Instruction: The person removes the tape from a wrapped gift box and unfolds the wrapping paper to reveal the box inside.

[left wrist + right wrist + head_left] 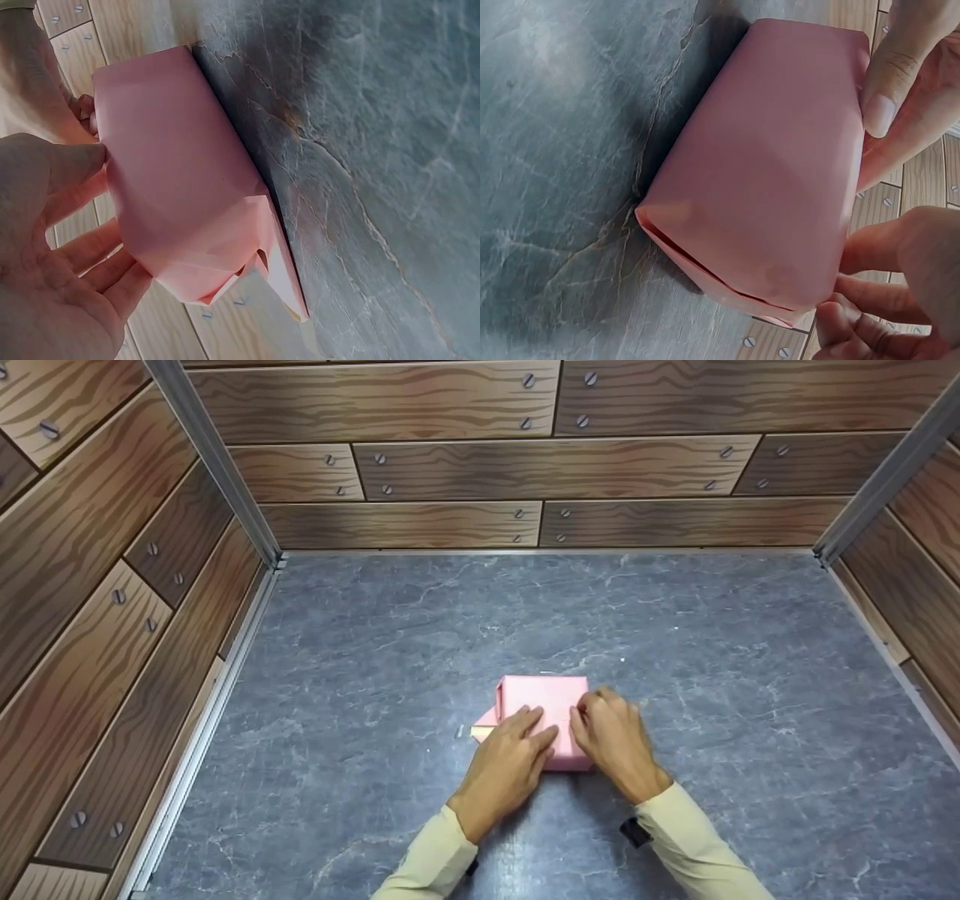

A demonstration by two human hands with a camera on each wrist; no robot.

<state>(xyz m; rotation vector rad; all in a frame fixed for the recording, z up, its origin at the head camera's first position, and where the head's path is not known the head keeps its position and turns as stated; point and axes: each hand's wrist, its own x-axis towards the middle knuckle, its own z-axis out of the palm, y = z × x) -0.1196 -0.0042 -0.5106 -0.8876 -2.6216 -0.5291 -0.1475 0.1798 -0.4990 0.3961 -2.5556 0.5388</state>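
A box wrapped in pink paper (544, 694) sits flat on the table. My left hand (508, 757) rests on its top with fingers spread and fairly straight. At the box's right end my right hand (616, 739) curls its fingers over the top edge, pinching there with the thumb. From the left end sticks out a pointed paper flap (487, 718) bearing a pale yellow strip (481, 731). In the right wrist view, the folded end paper (712, 274) shows a narrow slit along its fold. The box's underside is hidden.
The grey marbled tabletop (375, 660) surrounds the box. Wood-patterned walls (450, 472) stand at the back and both sides, with metal rails (217, 457) at the corners. A small clear sliver (460, 730) lies left of the flap.
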